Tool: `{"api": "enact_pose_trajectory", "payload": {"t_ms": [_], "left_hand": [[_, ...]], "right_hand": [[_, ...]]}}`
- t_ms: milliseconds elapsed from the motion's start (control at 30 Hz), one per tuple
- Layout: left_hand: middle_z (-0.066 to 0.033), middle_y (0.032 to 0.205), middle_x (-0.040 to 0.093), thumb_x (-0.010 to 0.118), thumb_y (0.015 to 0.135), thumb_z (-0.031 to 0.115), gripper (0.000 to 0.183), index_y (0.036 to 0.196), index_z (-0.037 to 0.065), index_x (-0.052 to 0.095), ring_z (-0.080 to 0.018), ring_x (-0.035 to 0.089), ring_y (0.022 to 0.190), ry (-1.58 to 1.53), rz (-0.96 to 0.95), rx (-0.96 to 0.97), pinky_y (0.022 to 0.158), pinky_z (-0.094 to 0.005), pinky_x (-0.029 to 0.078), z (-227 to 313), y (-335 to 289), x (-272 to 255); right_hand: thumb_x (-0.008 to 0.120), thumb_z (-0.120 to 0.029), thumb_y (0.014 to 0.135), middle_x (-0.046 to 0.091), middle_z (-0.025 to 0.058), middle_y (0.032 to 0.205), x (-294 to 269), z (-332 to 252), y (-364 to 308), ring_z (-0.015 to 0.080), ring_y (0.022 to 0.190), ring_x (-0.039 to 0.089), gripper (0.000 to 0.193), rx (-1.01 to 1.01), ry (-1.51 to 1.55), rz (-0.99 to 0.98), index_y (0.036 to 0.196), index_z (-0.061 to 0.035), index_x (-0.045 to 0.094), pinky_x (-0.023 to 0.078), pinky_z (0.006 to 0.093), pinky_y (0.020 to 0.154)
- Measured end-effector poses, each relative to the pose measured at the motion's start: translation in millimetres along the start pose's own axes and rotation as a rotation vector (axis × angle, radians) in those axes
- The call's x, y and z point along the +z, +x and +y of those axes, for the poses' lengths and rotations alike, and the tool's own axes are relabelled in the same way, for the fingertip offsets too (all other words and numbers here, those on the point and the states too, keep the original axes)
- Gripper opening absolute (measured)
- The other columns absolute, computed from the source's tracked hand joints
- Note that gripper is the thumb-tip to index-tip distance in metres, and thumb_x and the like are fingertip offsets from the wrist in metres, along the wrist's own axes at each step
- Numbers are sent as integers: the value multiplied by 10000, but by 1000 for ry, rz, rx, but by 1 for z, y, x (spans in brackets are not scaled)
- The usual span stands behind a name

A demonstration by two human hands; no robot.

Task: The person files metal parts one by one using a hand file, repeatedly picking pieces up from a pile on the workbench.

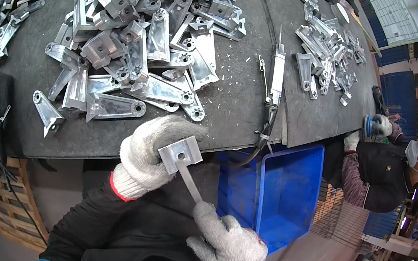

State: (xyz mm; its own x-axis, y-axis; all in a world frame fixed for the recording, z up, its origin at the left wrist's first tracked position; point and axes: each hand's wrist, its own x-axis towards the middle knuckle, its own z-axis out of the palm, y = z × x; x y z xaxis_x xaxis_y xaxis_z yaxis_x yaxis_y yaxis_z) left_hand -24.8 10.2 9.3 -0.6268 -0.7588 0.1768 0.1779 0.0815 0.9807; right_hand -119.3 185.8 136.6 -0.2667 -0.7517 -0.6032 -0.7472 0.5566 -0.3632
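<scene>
Your right hand [231,246], nearest: gloved fingers closed round a flat metal tool [189,183], index finger along it. Tool end meets the lower edge of the metal bracket [190,150], near its hole. Looks like edge scraping or filing; best done with a firm left grip, light even strokes, tool angle steady, and left fingertips out of its path. Left hand [147,148]: fingers curled over the bracket, gap taken up by it; holed end juts out below and beyond them, the rest hidden in the glove. Bracket sits just off the surface's [238,102] near edge, thumb contact can't tell.
</scene>
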Motion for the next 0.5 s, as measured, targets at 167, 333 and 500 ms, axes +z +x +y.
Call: {"api": "enact_pose_trajectory", "payload": {"t_ms": [167,333,500], "left_hand": [[-114,1064,727,667,677,-27,428,1102,4,708,-251,686,982,38,-7,-17,945,-343,507,-4,-2,-3],[-124,1087,727,647,658,-24,440,1093,-9,708,-239,681,1027,-81,25,-123,1000,-355,480,-10,-7,-1],[-121,1094,728,671,674,-12,418,1091,-12,707,-233,679,1045,-160,41,-58,1013,-355,472,-12,-8,-1]], "right_hand": [[780,-378,820,663,152,977,-3,12,2,345,776,700,762,-48,173,-48,1462,-139,447,564,423,669],[816,-229,808,670,179,1152,10,35,7,263,978,703,876,-278,521,-52,1512,-13,342,547,340,853],[829,-157,792,650,169,1249,21,45,10,183,1133,636,917,-356,849,-285,1528,4,307,456,296,996]]}}
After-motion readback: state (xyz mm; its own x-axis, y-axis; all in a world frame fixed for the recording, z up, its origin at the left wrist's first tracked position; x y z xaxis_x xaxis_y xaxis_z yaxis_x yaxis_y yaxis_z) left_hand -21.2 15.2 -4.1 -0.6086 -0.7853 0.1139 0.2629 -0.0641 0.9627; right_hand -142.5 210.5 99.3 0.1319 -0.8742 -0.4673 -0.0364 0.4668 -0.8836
